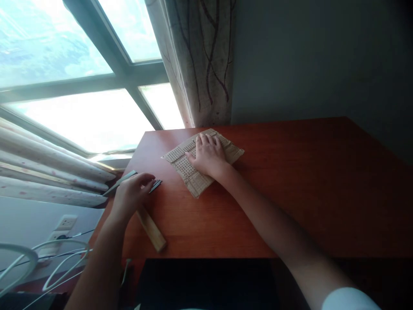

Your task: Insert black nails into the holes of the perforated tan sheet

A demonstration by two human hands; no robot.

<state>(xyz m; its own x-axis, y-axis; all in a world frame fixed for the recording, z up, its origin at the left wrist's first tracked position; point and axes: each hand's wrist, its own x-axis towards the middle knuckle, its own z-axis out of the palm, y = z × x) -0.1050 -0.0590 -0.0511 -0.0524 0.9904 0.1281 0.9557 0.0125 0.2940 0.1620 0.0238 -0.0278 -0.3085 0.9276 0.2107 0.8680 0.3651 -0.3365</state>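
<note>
Near the left edge of the reddish-brown table, my left hand (133,192) is curled with its thumb and fingers drawn together. Right beside its fingertips is a small bunch of thin dark rods (155,186); whether they are gripped or only touched is not clear. Below this hand a flat wooden strip (152,231) lies slantwise, its upper end hidden. My right hand (209,153) rests palm down with fingers extended on a brown sheet (184,167). The sheet has rows of small dark marks or holes and crease lines, and it covers part of the tabletop.
A pale flat-edged object (120,182) shows behind my left hand at the table's edge. The wooden table (290,185) stretches to the right against the wall. Left of it are a window, curtains (48,168), a wall socket (67,222) and looping white cables (61,267).
</note>
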